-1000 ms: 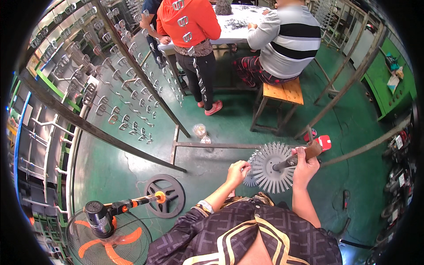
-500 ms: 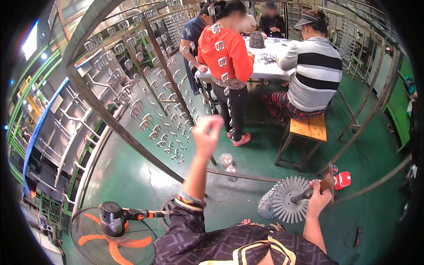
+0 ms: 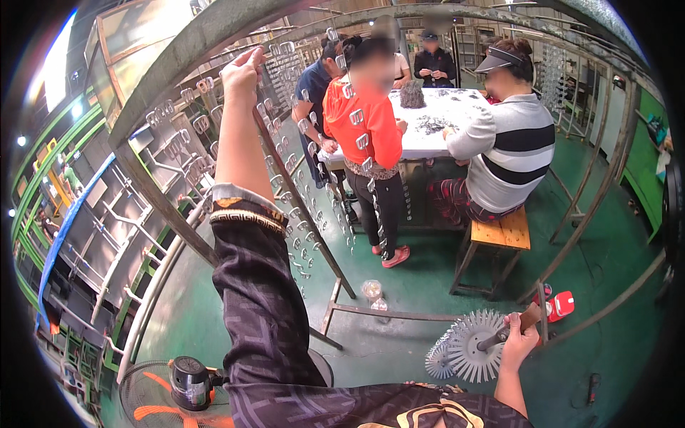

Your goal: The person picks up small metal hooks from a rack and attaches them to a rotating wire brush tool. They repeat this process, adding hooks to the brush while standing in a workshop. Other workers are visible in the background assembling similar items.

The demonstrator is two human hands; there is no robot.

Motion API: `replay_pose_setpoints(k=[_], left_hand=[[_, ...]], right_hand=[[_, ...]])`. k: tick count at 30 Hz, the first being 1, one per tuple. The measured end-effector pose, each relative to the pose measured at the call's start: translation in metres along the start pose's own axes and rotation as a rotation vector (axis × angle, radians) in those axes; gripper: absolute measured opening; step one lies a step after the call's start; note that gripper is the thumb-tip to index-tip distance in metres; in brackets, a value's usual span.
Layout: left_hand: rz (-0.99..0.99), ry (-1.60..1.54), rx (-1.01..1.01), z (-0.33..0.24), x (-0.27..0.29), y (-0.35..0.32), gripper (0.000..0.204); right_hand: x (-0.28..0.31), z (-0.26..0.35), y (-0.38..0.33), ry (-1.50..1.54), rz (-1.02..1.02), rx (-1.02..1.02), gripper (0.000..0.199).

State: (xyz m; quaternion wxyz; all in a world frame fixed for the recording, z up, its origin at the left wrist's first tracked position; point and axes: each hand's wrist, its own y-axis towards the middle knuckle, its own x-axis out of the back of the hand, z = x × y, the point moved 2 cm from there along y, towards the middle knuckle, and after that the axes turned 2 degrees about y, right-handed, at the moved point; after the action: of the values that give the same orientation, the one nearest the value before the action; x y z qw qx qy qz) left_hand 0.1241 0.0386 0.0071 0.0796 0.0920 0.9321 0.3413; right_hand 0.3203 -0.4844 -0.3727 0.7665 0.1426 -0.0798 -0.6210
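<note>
Green workshop floor below — your left hand grips the rack bar; right hand clenches the spiked disc tool — hold it level.

Three people are sitting or standing around a white-topped bench; a wooden stool is standing on the green floor; an orange-bladed floor fan is lying nearby.

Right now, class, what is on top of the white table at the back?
On the white table lie scattered small dark metal parts and one heaped pile. The near edge is hidden behind the person in orange.
</note>
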Motion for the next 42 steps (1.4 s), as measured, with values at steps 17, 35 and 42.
replay_pose_setpoints(k=[17,35,42], left_hand=[[0.182,-0.282,0.019,-0.015,0.003,0.022,0.018],[0.257,-0.11,-0.1,-0.015,0.029,-0.148,0.009],[0.255,-0.127,-0.029,0.025,0.039,-0.234,0.003]], right_hand=[[0.007,-0.007,0.006,-0.039,-0.052,0.014,0.024],[0.001,0.003,0.007,-0.034,0.101,-0.04,0.024],[-0.004,0.007,0.005,-0.049,0.143,-0.035,0.023]])
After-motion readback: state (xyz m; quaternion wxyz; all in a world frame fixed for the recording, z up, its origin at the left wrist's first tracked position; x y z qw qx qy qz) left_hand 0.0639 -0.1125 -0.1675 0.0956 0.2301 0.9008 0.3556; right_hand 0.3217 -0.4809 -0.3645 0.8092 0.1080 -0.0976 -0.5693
